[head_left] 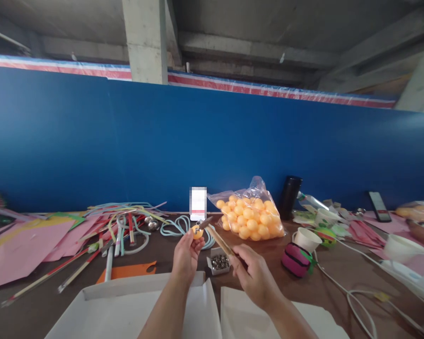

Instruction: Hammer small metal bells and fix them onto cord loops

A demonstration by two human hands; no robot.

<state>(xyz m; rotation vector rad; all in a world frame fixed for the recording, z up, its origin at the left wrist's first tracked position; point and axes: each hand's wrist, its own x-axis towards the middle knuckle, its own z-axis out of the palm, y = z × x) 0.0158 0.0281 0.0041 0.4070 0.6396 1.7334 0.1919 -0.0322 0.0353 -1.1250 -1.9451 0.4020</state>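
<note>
My left hand [185, 255] is raised over the table with its fingers pinched on a small orange ball [197, 231]. My right hand [253, 274] is closed around the wooden handle of a thin tool [217, 238], whose dark metal tip rests against the top of the ball. Directly below the hands sits a little white box of small metal pieces [219, 262]. Behind it lies a clear plastic bag full of orange balls [250, 217].
Open white cardboard boxes [134, 310] lie at the near edge. Pink paper sheets [24, 249], coloured sticks and tubes cover the left. A black cup [290, 197], white paper cups [306, 238], a pink pouch [296, 259] and white cables [356, 296] lie right. A blue wall [212, 146] backs the table.
</note>
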